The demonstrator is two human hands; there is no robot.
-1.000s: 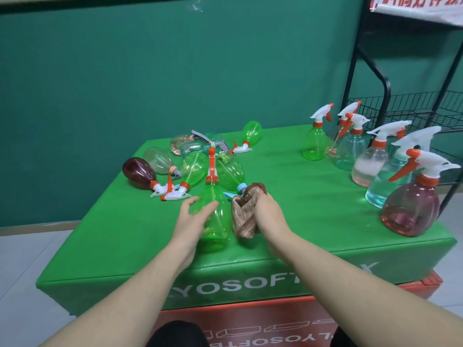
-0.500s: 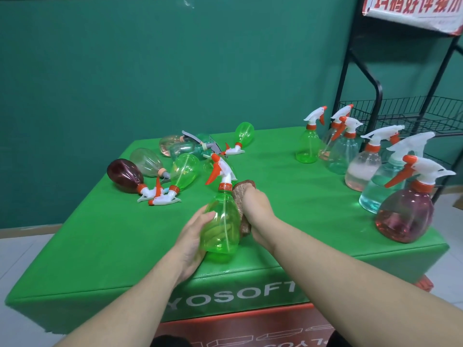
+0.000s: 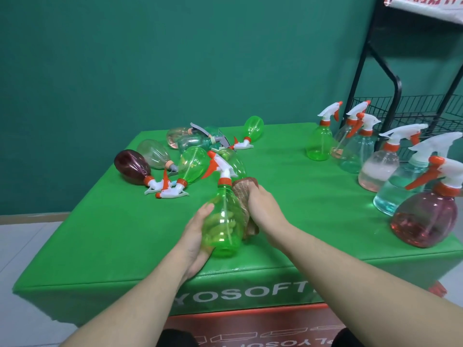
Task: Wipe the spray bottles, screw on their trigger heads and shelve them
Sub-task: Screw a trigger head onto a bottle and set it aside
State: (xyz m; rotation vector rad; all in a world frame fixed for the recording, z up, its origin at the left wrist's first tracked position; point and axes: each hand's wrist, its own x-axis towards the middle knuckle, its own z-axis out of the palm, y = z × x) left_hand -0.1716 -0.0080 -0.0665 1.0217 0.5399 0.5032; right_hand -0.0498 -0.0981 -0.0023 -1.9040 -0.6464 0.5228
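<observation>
Green surface (image 3: 300,221) carries everything. Black wire shelf (image 3: 411,108) stands at its far right. Six upright spray bottles (image 3: 423,216) with trigger heads along the right edge; a heap of bottles lying on their sides (image 3: 190,166) far left. Green bottle (image 3: 224,221) near front centre, tilted, head on. Left hand (image 3: 195,236) curled under its base, gripping it. Right hand (image 3: 263,209) clutches a brown cloth (image 3: 244,196) against the bottle's side; contact probably, partly hidden.
</observation>
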